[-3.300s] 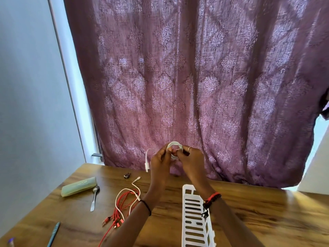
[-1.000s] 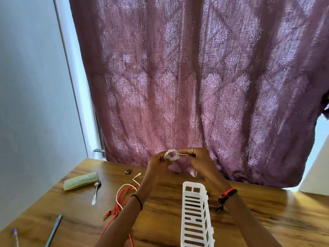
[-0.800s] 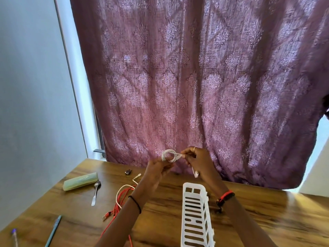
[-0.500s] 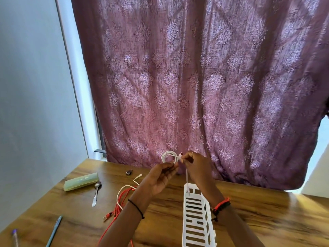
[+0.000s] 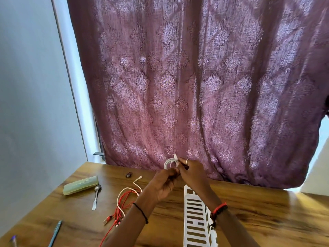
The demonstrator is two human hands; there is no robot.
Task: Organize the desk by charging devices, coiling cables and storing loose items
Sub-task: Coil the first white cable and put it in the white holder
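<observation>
Daylight is glowing through the curtain [image 5: 195, 86] behind the hands [image 5: 179, 177], backlighting them and leaving them looking dark. A bright patch is glaring on the counter [image 5: 302, 198] to their right. Straight lines are bowing toward the edges, and the nearest counter is blurring slightly.

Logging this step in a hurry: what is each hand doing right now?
Left hand: closed, pinching the bottom of the white cable coil.
Right hand: closed on the same coil, fingers pinching its loose end at the top.
</observation>
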